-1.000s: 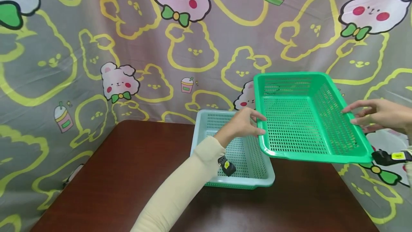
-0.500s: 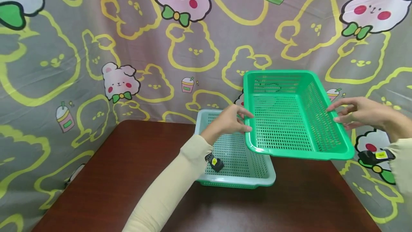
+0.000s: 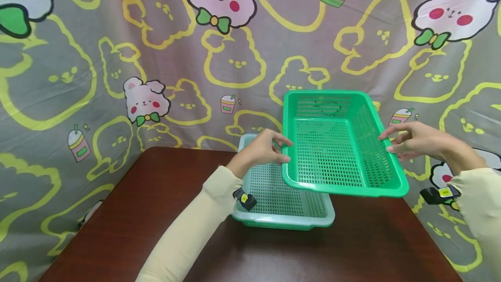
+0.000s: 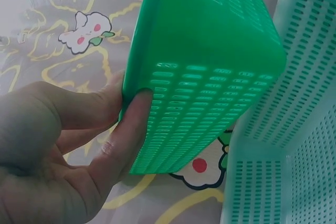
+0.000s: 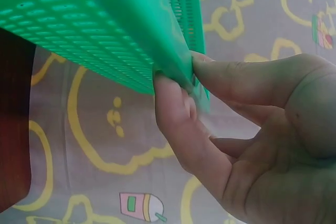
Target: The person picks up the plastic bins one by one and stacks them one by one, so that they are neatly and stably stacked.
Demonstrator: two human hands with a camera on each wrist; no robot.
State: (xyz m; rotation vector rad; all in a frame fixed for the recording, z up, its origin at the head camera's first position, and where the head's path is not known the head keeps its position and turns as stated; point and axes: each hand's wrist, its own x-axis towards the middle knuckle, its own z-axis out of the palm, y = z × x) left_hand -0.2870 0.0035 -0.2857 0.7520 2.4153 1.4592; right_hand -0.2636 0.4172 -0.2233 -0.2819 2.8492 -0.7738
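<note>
A bright green slotted plastic basket [image 3: 328, 151] is held up in the air, tilted so that its inside faces the head camera. My left hand [image 3: 270, 147] pinches its left rim between thumb and fingers; the left wrist view shows that grip on the rim of the green basket [image 4: 205, 51] from outside. On the opposite side my right hand [image 3: 411, 140] pinches the right rim, seen close up in the right wrist view with the thumb [image 5: 241, 80] on one face. Below, a pale green basket [image 3: 274, 218] stands on the table, partly covered by the green one and my left arm.
The dark reddish-brown table [image 3: 176, 190] carries the pale basket near its middle back. Behind and on both sides hangs a grey curtain [image 3: 176, 64] with rabbit prints. A black wrist strap device [image 3: 245, 199] sits on my left wrist, another black device [image 3: 438, 194] on the right.
Both hands have carried the green basket leftward, so it overlaps more of the pale basket in the head view. The pale basket has stayed where it was.
</note>
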